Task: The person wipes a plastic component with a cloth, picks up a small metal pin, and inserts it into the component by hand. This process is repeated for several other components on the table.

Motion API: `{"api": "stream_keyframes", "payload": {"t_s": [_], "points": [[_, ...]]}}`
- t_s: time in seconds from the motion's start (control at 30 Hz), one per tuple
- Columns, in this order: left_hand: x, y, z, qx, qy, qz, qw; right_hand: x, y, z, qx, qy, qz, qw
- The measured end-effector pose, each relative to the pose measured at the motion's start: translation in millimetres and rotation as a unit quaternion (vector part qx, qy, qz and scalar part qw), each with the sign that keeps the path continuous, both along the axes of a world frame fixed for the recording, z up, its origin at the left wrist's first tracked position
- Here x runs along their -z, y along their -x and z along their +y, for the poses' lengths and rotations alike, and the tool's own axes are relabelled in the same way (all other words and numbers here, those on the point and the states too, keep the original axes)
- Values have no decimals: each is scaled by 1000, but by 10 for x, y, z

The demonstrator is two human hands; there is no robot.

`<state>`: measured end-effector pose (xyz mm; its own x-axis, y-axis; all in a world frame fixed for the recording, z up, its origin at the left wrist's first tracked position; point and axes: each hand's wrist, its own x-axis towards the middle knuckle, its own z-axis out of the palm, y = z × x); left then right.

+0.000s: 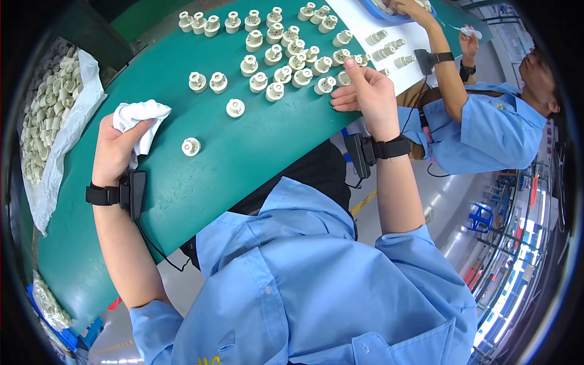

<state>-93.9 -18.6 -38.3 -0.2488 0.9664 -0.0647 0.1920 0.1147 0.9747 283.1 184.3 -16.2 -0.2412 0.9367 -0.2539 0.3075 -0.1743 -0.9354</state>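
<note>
My left hand (120, 146) is closed around a bunched white cloth (143, 121) over the left part of the green table. Many small cream-coloured parts, each a round base with a narrower neck, stand upright across the table. One such part (191, 146) is just right of my left hand, apart from it; another part (235, 108) stands farther off. My right hand (372, 97) is at the right end of the group, thumb apart from stretched fingers. A cream part (344, 78) shows between thumb and fingers; whether they touch it I cannot tell.
At the left, an open white sack (91, 79) holds a heap of similar pieces. A co-worker's arm (447, 67) reaches over a blue tray (389, 15) at the upper right. More parts (384, 53) lie on a white sheet (412, 82). The green table's (243, 173) front edge runs before me.
</note>
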Motion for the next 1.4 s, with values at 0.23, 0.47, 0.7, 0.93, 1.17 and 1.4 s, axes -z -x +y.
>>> {"api": "stream_keyframes", "payload": {"t_s": [0.23,0.47,0.7,0.93,1.17,1.4], "points": [[-19,10,-24,8,29,-4,1000,-329,-358,-28,74,-168,-85,979],[-33,-12,-12,-1,17,-3,1000,-213,-638,357,59,-30,-92,994],[15,25,-18,3,4,22,1000,-88,-694,551,-26,108,-17,994],[43,43,-24,1,6,27,1000,-63,-664,571,-18,120,12,993],[91,114,-41,-3,28,15,999,-48,-643,561,-27,91,-25,995],[82,99,-11,17,28,21,999,-37,-697,620,-55,98,18,994]]}}
